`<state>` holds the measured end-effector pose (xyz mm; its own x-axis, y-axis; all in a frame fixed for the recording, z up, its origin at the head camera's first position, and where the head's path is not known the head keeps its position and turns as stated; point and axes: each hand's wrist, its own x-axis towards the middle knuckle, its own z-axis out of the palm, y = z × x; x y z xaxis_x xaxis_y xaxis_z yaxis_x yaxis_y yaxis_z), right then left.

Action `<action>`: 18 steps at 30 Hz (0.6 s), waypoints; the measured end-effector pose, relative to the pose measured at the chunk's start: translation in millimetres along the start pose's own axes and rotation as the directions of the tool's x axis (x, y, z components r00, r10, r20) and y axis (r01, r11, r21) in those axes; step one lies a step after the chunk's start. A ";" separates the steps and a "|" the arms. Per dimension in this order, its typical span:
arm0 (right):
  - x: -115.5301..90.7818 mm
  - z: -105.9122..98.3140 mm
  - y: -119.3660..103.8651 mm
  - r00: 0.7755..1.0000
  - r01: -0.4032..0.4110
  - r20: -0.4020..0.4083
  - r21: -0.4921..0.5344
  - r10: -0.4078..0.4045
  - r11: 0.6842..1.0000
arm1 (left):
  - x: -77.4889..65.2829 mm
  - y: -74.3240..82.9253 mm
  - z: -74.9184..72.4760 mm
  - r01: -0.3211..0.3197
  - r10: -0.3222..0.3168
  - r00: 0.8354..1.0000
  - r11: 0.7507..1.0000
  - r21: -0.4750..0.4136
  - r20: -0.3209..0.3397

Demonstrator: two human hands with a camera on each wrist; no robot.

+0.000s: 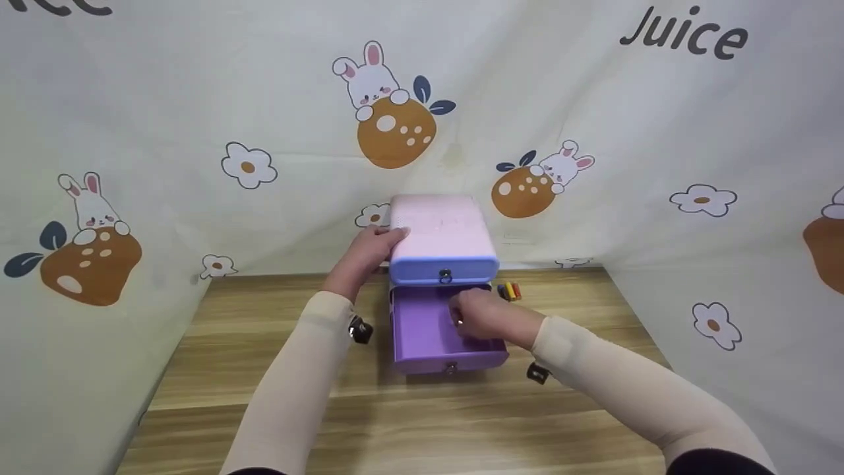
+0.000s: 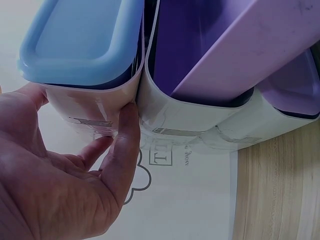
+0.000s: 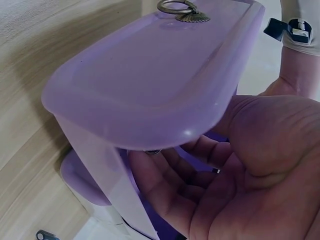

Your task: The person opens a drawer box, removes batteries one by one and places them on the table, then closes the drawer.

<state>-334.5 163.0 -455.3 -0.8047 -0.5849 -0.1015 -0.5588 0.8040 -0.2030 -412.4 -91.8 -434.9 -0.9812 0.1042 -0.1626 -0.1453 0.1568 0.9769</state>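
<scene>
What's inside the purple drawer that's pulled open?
The purple drawer shows bare floor on the left, and the right hand inside, a small pale thing at its fingers, too covered to identify. The hand and the blue-fronted drawer above hide the rest.

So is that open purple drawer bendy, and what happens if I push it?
The open purple drawer is probably stiff, since its thin walls stand straight. Pushed from the front, it would likely slide inward, as it juts past the blue drawer above. Its smooth, shiny front might feel slippery.
</scene>
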 end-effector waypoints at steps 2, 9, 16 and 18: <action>-0.6 -0.8 1.1 1.000 -0.002 -0.001 0.014 0.002 1.000 | -0.2 0.1 0.1 0.002 -0.002 1.000 1.000 0.001 -0.002; -3.1 -4.7 6.3 1.000 -0.007 -0.001 0.088 0.007 0.996 | 0.7 -0.9 -0.4 0.003 -0.003 1.000 1.000 0.006 0.006; -6.8 -8.2 7.2 1.000 -0.021 -0.014 0.130 0.023 0.991 | 1.1 -0.1 -0.8 0.019 -0.019 1.000 0.999 0.028 0.001; -8.4 -8.7 8.2 1.000 -0.013 -0.019 0.143 0.016 0.990 | 1.1 0.0 -0.8 0.023 -0.023 1.000 0.999 0.031 -0.003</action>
<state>-334.0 175.4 -447.6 -0.8172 -0.5699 -0.0859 -0.5139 0.7880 -0.3390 -413.6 -92.5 -435.0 -0.9780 0.0977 -0.1844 -0.1636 0.1897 0.9681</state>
